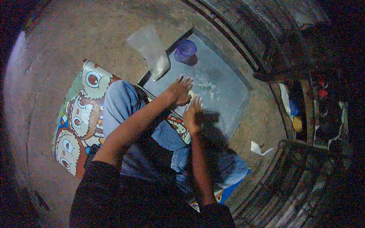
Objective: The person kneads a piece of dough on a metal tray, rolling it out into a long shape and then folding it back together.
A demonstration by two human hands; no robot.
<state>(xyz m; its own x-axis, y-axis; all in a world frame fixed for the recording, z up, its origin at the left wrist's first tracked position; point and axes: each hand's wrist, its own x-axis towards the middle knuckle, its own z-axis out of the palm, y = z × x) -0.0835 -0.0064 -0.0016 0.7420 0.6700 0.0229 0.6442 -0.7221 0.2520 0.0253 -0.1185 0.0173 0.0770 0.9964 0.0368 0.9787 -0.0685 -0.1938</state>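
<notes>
A pale, roundish lump that looks like dough (191,93) lies between my hands over the grey board (224,81), mostly covered by them. My left hand (180,91) is at its left side with the fingers stretched out and apart. On its near right side is my right hand (193,113), its fingers extended forward against or close by the lump. Neither hand wraps round it; exact contact is hard to see. White powder (207,85) is scattered on the board just beyond my hands.
A purple cup (186,48) stands near the board's far corner. A clear plastic bag (159,66) with white contents overlaps the left edge. Beneath me is a cartoon-printed mat (91,110). A slatted bamboo structure (292,186) lies at right, with a white scrap (258,148) beside it.
</notes>
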